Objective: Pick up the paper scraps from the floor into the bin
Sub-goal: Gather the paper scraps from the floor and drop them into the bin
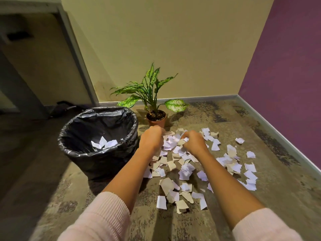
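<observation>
Both arms stretched forward, low over floor (260, 136). Left hand (151, 138) grip pinched on paper scraps (186, 168); right hand (194, 142) curled around more. Bin (99, 136) just left, few scraps inside.

Fingers (157, 130) of both hands curl out of sight over the paper scraps (185, 168) — scraps beneath them are hidden; left of the fingers, the bin (97, 136) conceals its own floor.

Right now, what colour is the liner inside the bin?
Black: a glossy bin liner folded over the rim, clearest in the head view.
</observation>
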`<state>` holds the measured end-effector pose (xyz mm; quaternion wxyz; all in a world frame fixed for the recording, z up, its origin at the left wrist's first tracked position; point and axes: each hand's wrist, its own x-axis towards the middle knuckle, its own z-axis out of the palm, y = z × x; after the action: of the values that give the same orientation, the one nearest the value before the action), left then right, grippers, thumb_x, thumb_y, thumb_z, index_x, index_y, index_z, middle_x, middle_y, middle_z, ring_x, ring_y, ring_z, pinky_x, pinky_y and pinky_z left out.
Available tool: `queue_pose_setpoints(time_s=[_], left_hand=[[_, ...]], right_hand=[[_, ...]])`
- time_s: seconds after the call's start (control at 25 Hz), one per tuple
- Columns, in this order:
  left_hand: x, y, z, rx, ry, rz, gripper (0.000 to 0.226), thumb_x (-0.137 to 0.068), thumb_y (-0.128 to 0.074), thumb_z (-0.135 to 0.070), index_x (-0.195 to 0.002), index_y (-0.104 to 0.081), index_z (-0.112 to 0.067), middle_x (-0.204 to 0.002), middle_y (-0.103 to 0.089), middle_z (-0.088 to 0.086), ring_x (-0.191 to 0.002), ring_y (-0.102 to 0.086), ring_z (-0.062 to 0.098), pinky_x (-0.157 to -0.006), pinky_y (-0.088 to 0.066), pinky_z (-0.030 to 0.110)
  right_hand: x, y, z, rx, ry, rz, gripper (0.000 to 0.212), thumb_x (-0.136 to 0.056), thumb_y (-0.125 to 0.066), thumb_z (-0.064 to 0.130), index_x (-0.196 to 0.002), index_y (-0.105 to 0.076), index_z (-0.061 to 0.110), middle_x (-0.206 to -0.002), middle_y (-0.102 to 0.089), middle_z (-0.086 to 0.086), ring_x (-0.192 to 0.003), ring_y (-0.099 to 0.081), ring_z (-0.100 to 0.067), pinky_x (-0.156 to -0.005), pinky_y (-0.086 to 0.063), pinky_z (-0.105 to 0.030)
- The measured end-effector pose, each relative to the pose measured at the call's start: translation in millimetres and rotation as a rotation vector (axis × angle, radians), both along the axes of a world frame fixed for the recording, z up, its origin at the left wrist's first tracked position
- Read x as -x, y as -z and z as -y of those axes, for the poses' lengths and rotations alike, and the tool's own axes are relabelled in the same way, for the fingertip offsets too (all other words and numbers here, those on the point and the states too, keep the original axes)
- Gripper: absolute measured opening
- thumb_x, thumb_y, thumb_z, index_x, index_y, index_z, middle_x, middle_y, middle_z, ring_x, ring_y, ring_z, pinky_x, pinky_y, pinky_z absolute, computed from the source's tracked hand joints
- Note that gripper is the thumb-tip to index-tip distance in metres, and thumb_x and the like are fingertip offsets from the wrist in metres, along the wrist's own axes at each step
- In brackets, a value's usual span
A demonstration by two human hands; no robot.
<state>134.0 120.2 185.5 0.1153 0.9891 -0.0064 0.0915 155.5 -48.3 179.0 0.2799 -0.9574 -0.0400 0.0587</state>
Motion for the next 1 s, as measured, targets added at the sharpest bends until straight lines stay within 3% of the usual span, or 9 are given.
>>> queue_pose_setpoints(time_s=[0.2,0.32,0.48,0.72,1.0], left_hand=[[4,-50,-24,0.044,-0.048,0.051,0.020,-0.082,-0.059,-0.021,-0.098,-0.072,-0.023,-0.094,-0.068,0.008,-0.090,-0.064,0.033,-0.067,-0.047,0.036],[9,-71,-45,0.026,-0.068,0.095,0.025,-0.083,-0.053,-0.010,-0.096,-0.071,-0.022,-0.092,-0.068,0.008,-0.089,-0.062,0.033,-0.065,-0.045,0.036],[9,-89,-83,0.000,-0.100,0.156,0.027,-0.084,-0.050,-0.007,-0.096,-0.070,-0.021,-0.089,-0.064,0.007,-0.086,-0.062,0.033,-0.062,-0.043,0.035],[14,-70,-149,-0.015,-0.223,0.137,0.025,-0.087,-0.050,-0.013,-0.102,-0.068,-0.022,-0.099,-0.062,0.005,-0.093,-0.061,0.032,-0.066,-0.044,0.036],[24,-38,-204,-0.030,-0.321,-0.019,0.028,-0.088,-0.053,-0.015,-0.109,-0.067,-0.027,-0.104,-0.061,0.004,-0.095,-0.061,0.029,-0.067,-0.045,0.035]], right_hand=[[-5,-50,-40,-0.048,-0.062,0.106,0.034,-0.078,-0.062,-0.001,-0.101,-0.073,0.020,-0.103,-0.069,-0.012,-0.086,-0.063,-0.029,-0.072,-0.053,-0.033],[-10,-74,-69,-0.071,-0.103,0.112,0.037,-0.077,-0.066,-0.003,-0.105,-0.073,0.020,-0.104,-0.067,-0.012,-0.089,-0.064,-0.029,-0.073,-0.056,-0.035],[-17,-90,-109,-0.067,-0.170,0.169,0.036,-0.082,-0.062,-0.003,-0.109,-0.071,0.019,-0.112,-0.066,-0.012,-0.101,-0.061,-0.031,-0.077,-0.049,-0.032],[-22,-89,-180,-0.066,-0.280,0.187,0.041,-0.082,-0.057,-0.006,-0.114,-0.069,0.018,-0.118,-0.062,-0.013,-0.105,-0.060,-0.031,-0.076,-0.045,-0.031],[-21,-60,-246,0.021,-0.430,0.167,0.043,-0.082,-0.061,-0.003,-0.120,-0.063,0.016,-0.122,-0.056,-0.014,-0.118,-0.050,-0.030,-0.091,-0.048,-0.040]])
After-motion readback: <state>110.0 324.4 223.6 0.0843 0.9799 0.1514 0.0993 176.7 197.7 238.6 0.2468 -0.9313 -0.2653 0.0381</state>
